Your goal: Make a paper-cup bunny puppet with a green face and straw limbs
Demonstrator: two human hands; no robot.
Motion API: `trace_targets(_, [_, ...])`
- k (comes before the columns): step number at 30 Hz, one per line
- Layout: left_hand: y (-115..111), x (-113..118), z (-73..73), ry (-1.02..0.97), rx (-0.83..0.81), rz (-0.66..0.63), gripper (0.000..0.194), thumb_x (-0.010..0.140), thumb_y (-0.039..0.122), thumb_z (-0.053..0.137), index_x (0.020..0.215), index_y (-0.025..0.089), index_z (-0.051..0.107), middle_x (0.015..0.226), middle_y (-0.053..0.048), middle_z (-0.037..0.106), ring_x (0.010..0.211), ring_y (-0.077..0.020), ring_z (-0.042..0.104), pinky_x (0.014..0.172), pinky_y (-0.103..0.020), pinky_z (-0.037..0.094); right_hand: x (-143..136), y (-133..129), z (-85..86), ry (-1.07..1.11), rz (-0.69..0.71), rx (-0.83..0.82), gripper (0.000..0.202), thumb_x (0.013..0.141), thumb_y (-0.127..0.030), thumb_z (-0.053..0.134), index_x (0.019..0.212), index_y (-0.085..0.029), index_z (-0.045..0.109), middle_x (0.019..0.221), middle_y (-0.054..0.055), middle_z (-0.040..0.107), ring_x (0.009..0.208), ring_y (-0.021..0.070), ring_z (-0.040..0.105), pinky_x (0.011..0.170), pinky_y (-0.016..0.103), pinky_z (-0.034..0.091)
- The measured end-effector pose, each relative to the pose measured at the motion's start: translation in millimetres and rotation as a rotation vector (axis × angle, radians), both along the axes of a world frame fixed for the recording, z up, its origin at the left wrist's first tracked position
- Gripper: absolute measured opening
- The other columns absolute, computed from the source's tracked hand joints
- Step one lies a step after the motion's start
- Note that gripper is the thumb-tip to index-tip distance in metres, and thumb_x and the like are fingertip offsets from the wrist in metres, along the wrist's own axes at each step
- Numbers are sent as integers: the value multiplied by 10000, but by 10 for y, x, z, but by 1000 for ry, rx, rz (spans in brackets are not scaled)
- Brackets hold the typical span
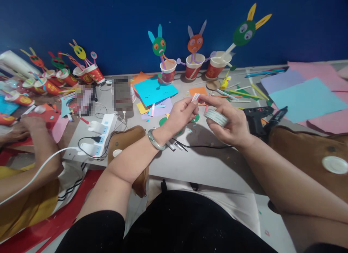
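We see one blue wall (108,24) beyond both hands, and one grey tabletop (190,169) under them. Two brown bags rest at its near edge: the right-hand bag (293,151) beside our right forearm, the left-hand bag (133,135) partly beneath our left forearm. To the right of our right hand, one light blue sheet (307,100) overlaps pink paper; one bright blue sheet (154,91) lies beyond our left hand. One white power strip (108,124) sits left of our left hand, with several plugs in it.

Our left hand (179,115) is nearly closed, thumb pinched against the fingers. Our right hand (233,120) is half curled, its forefinger stretched toward the left fingertips.

One black glue gun (255,118) lies just right of our right hand. Three red-and-white paper cups stand in a row beyond our hands: left cup (168,73), middle cup (194,69), right cup (214,69), each bearing one paper figure with two ears. At least six more cups are far to the left; we cannot read any markings.

One roll of tape (216,117) is gripped in our right hand, its printing too small to read. The smallest, some white striped pieces (195,97), are between our left thumb and fingers, too blurred to count; we cannot tell whether the right forefinger touches them.
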State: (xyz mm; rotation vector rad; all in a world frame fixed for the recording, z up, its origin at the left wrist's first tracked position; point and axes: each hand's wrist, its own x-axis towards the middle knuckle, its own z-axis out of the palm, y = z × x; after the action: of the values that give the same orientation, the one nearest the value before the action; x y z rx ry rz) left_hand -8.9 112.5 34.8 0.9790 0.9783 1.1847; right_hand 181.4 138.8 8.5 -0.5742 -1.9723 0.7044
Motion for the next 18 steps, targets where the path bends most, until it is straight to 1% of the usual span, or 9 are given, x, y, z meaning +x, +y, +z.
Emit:
trace_targets(3, [16, 0, 23, 19, -24, 35, 318, 1148, 221, 566, 832, 181, 563, 643, 86, 538, 443, -17, 386, 470, -187, 290, -6, -13, -25, 26, -43, 22, 260, 825, -349, 903, 906, -344, 655, 1491, 13, 756, 1341, 440, 717, 1097, 744, 581])
trace_targets(5, [24, -2, 37, 35, -53, 54, 295, 1149, 194, 547, 856, 180, 573, 649, 80, 576, 449, -22, 441, 478, -184, 338, -10, -17, -34, 27, -67, 68, 262, 835, -313, 884, 918, -341, 637, 1477, 13, 760, 1294, 425, 734, 1049, 722, 604])
trace_targets(7, [29, -4, 49, 47, -79, 54, 317, 1155, 191, 534, 839, 180, 566, 632, 77, 587, 467, -31, 502, 505, -181, 400, -14, -16, -33, 13, -85, 120, 277, 831, -257, 866, 914, -330, 612, 1452, 22, 766, 1244, 406, 746, 1011, 693, 616])
trace_targets(9, [31, -4, 59, 51, -92, 47, 344, 1161, 190, 520, 819, 179, 559, 611, 76, 585, 482, -37, 541, 538, -184, 451, -20, -11, -21, 5, -100, 195, 282, 826, -207, 844, 908, -314, 596, 1403, 44, 772, 1188, 375, 753, 954, 632, 636])
trace_targets(11, [31, -1, 68, 52, -98, 51, 354, 1161, 177, 512, 809, 178, 552, 609, 77, 586, 488, -38, 555, 559, -187, 475, -24, -6, -5, 4, -122, 299, 265, 828, -185, 819, 905, -296, 591, 1304, 66, 769, 1114, 335, 755, 870, 552, 649])
trace_targets(13, [30, 2, 74, 49, -98, 62, 336, 1156, 155, 511, 822, 180, 547, 624, 80, 589, 493, -38, 562, 562, -189, 481, -24, -4, 10, -4, -151, 378, 246, 828, -193, 811, 893, -283, 591, 1176, 73, 749, 1034, 303, 749, 812, 497, 643])
trace_targets(14, [30, 3, 74, 47, -96, 65, 319, 1152, 145, 513, 837, 181, 548, 635, 83, 592, 496, -38, 562, 559, -188, 479, -21, -5, 16, -11, -164, 388, 244, 827, -208, 818, 881, -279, 591, 1121, 71, 735, 1001, 294, 743, 807, 489, 640])
trace_targets(16, [31, 2, 66, 49, -83, 69, 294, 1145, 136, 523, 856, 182, 551, 663, 83, 602, 502, -33, 554, 545, -182, 462, -11, -5, 23, -31, -184, 363, 255, 826, -263, 847, 852, -280, 593, 1042, 68, 717, 955, 287, 733, 816, 494, 636])
trace_targets(18, [34, 1, 50, 59, -68, 71, 309, 1142, 150, 539, 834, 180, 544, 683, 77, 606, 500, -23, 525, 524, -174, 426, -2, -2, 26, -56, -202, 330, 275, 829, -326, 869, 831, -284, 598, 1003, 69, 717, 927, 285, 727, 816, 498, 634])
